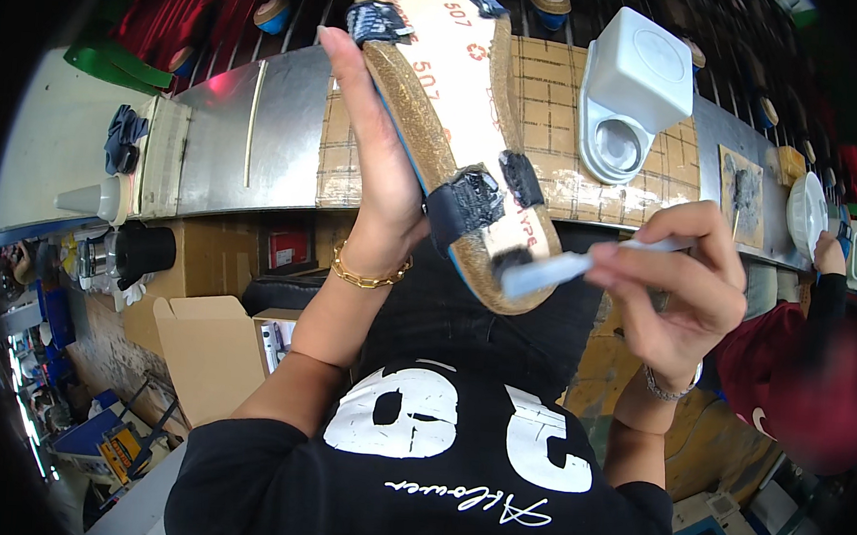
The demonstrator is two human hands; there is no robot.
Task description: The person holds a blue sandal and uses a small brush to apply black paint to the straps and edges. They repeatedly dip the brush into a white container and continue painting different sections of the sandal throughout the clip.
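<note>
My left hand (387, 172) grips a sandal bottom (458, 112) by its left side, holding it tilted above the bench edge with its underside up. This piece has a pale printed insole, brown cork-like sides and a thin blue edge. Black strap ends (472, 200) are folded onto it and look smeared or roughened. Pinched in my right hand (687, 293) is a slim pale brush-like tool (551, 273), blurred by motion. Its tip lies over the black patch at the sandal bottom's near end; whether it touches cannot be made out.
A white dispenser (646, 75) with a round cup stands on taped cardboard (548, 79) covering the metal bench (225, 147). Behind runs a rack carrying several shoe pieces. At right, a co-worker's hand (829, 255) is beside a white bowl (807, 214). An open carton (203, 352) sits lower left.
</note>
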